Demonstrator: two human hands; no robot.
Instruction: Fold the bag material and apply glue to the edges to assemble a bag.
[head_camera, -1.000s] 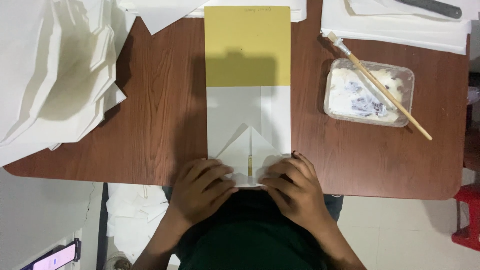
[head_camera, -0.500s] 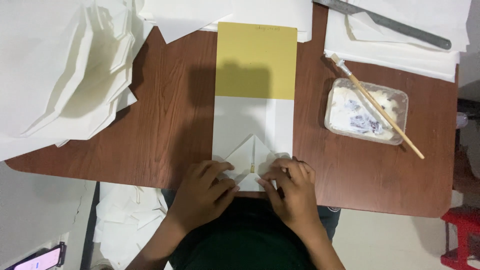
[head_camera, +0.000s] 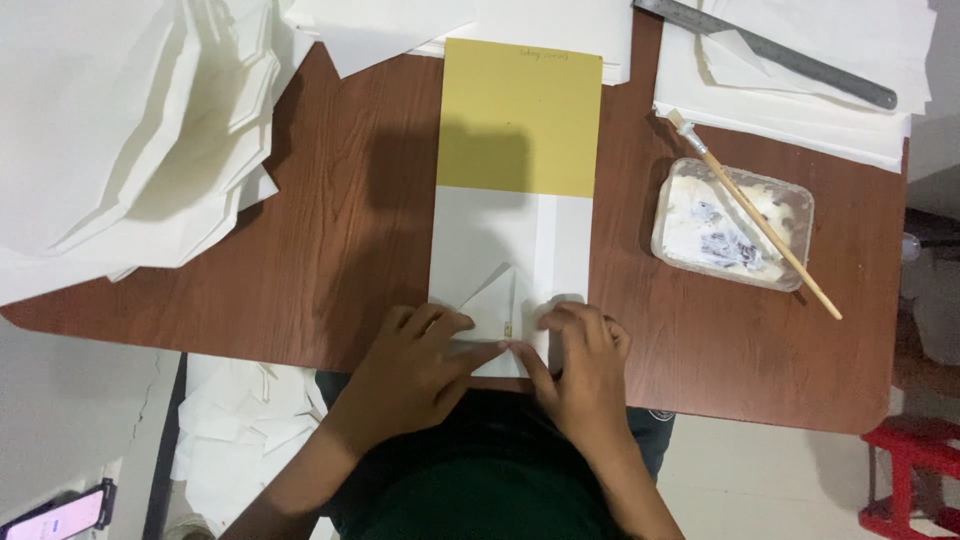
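A long white sheet of paper (head_camera: 480, 235) lies on a yellow card (head_camera: 520, 115) in the middle of the brown wooden table (head_camera: 340, 240). Its near end is folded into a triangular flap (head_camera: 495, 300). My left hand (head_camera: 415, 365) presses flat on the left part of that fold at the table's front edge. My right hand (head_camera: 580, 370) presses on the right part, its fingertips on the crease. Both hands touch the paper and hide its near edge.
A big pile of folded white paper (head_camera: 120, 130) covers the left of the table. A clear tub of white paste (head_camera: 735, 225) with a wooden brush (head_camera: 760, 230) across it stands at the right. A metal ruler (head_camera: 770, 50) lies on white sheets at the back right. More paper lies on the floor (head_camera: 240, 430).
The view has shifted so the table sits lower and further right. My hands have drawn closer together on the folded end, and the flap is more covered.
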